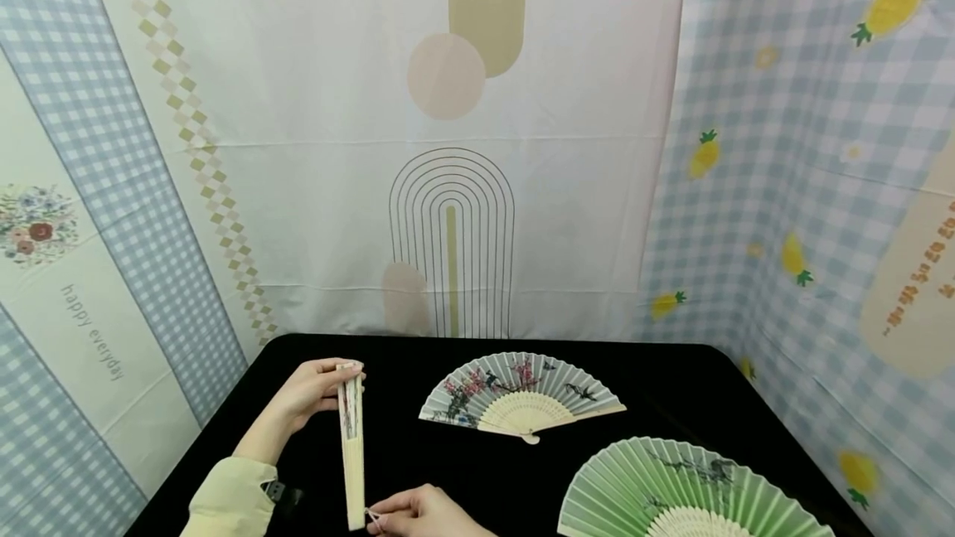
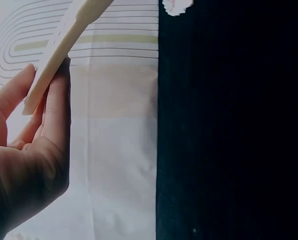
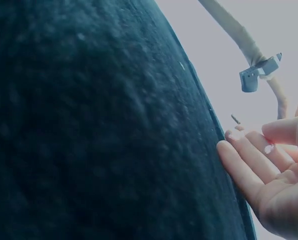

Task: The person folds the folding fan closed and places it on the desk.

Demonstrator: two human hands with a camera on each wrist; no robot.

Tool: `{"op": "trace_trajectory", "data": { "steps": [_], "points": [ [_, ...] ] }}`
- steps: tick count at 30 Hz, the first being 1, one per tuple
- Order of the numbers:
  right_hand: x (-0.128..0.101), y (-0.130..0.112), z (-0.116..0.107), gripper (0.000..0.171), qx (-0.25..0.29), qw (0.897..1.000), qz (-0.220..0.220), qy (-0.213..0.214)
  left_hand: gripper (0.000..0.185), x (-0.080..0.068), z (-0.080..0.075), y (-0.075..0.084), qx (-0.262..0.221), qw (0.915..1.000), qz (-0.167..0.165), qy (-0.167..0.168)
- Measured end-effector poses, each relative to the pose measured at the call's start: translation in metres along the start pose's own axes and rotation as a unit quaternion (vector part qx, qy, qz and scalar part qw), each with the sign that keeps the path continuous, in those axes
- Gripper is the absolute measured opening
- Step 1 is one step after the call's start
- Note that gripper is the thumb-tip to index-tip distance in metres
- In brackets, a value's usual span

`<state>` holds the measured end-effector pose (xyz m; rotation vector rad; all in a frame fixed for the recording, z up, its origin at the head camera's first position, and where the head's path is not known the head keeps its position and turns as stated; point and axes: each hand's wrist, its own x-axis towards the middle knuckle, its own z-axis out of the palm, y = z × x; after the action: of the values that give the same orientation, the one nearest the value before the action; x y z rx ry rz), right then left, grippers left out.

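I see the left hand (image 1: 313, 394) holding the far end of a folded fan (image 1: 351, 446), its grip pinched on the cream slats: fingers (image 2: 56, 107) lie along one side and the thumb on the other. In the left wrist view the slats run up and away from that grip against the pale backdrop. The folded fan lies lengthwise between my two hands, its far end at the left grip and its near, pivot end at the right one, low over the black surface (image 1: 671, 388).

The right hand (image 1: 425, 514) sits at the near end of the folded fan, fingertips at the small loop by the pivot. From the head view I read its grip as a light pinch there, though the contact is small and partly cut off by the frame edge. In the right wrist view the fingers (image 3: 248, 160) look loosely curled just beside the surface edge.

To the right of the left grip, well apart, an open white fan (image 1: 522, 396) with painted blossoms lies flat. Nearer and further right of the right grip, an open green fan (image 1: 671, 491) lies spread.
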<state>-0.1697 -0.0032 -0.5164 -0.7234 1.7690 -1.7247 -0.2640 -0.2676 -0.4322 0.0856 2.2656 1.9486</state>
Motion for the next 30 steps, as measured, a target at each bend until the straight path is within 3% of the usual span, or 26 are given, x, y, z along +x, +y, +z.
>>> {"op": "trace_trajectory", "data": {
  "steps": [9, 16, 30],
  "points": [
    [0.001, -0.001, 0.000, 0.027, -0.082, 0.996, 0.016, -0.024, 0.035, 0.003, -0.004, -0.016, 0.010, 0.9995, -0.021, -0.021],
    [0.002, -0.001, -0.003, 0.027, -0.102, 0.994, 0.009, -0.045, 0.035, 0.004, -0.006, -0.022, 0.003, 0.9989, -0.035, -0.030],
    [0.003, -0.001, -0.002, 0.025, -0.151, 0.988, 0.002, -0.043, 0.056, 0.003, -0.013, -0.039, 0.024, 0.9992, -0.031, 0.002]
  ]
}}
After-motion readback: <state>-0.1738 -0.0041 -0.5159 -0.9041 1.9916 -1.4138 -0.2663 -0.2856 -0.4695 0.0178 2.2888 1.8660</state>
